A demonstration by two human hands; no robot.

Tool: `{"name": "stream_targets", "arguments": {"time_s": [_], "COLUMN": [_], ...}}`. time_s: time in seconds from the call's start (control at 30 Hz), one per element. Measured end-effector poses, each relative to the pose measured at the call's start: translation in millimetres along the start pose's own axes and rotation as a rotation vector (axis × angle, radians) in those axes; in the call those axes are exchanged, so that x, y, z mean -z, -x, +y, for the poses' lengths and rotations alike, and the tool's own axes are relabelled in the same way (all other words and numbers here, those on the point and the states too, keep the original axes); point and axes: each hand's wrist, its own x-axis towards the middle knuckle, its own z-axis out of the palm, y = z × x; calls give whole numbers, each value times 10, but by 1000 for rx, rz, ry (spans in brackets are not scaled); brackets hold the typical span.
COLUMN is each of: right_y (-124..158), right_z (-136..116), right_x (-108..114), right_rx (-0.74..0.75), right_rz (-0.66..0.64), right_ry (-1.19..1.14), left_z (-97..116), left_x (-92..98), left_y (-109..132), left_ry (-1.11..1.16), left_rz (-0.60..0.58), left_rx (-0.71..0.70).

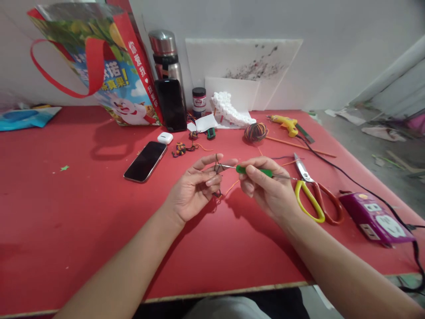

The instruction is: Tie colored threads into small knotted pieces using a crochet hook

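My right hand (265, 181) grips a crochet hook (255, 171) by its green handle, the metal shaft pointing left. The hook's tip meets dark yarn (217, 163) looped over the fingers of my left hand (199, 184). Thumb and fingers of that hand pinch the yarn, and a small dark piece hangs below them. An orange strand (231, 188) runs from there toward the right. Behind my hands lies a multicoloured yarn ball (256, 132). A small orange and dark crocheted piece (180, 149) rests farther left.
Scissors (307, 177) lie right of my right hand, near a purple power strip (378, 217) with a black cord. At the back are a yellow glue gun (285, 124), a thermos (166, 57), an upright phone (171, 105) and a bag (99, 71). Another phone (146, 161) lies left.
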Motion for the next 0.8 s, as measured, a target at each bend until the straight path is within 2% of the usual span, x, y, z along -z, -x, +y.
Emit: {"name": "stream_targets", "arguments": {"time_s": [0.07,0.2,0.3,0.53,0.8], "right_y": [59,149,175,190,192], "right_z": [21,31,56,145,162], "right_x": [-43,-93,-101,-91,-78], "right_rx": [146,479,620,703,731], "right_rz": [-29,-87,-92,-87,-108], "right_ry": [134,564,723,805,816], "left_z": [-9,-26,-38,-33,-26], "left_x": [-10,-36,-62,-53,-36], "left_y": [5,15,25,40,36], "left_ry": [40,101,141,221,247], "left_rz": [27,70,76,80,62], "left_rx": [-17,-17,-8,21,45]}}
